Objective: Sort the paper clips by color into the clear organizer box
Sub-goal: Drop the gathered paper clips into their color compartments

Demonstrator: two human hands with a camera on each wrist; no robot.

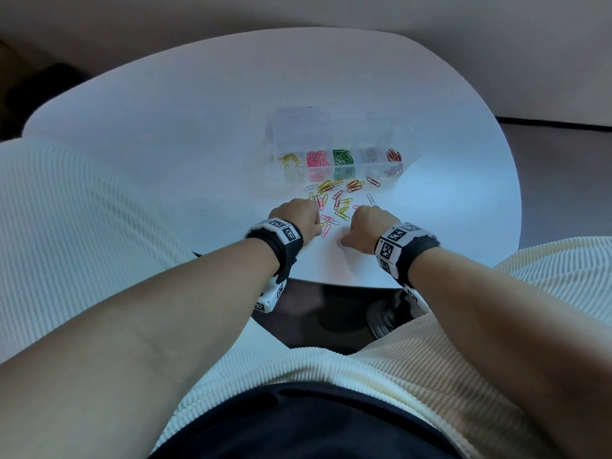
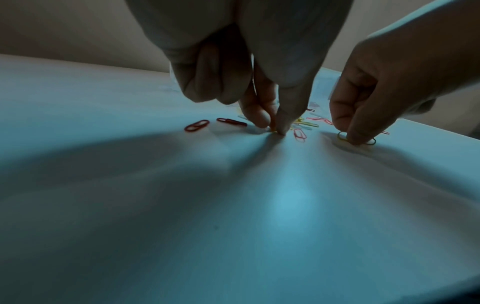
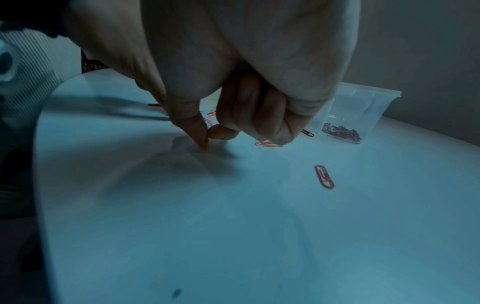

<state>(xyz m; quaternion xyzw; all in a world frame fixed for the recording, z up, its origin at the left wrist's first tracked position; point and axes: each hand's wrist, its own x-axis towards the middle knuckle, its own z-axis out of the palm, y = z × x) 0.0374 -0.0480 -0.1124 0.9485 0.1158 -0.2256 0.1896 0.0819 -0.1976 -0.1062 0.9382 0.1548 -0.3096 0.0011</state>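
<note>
Partway through the sort here. The clear organizer box sits on the white table just beyond both hands, and five of its compartments already carry colour: yellow, pink, green, a pale lot that is hard to read, and dark red at the far right end. Plenty left, though. A loose scatter of paper clips, mostly yellow, pink and orange with a few pale ones, lies between the hands and the box, so I'd judge this roughly halfway, perhaps a little more.

Now the hands, both down at the near edge of that scatter. The left hand has its thumb and forefinger drawn together, tips on the table, nipping something small and yellow-orange; the other fingers are curled under. Two dark red clips lie flat just to its outer side. The right hand is curled the same way, thumb and forefinger closing on a yellow clip right at the table surface, seemingly not yet lifted. A pink clip lies apart, out to its right.
</note>
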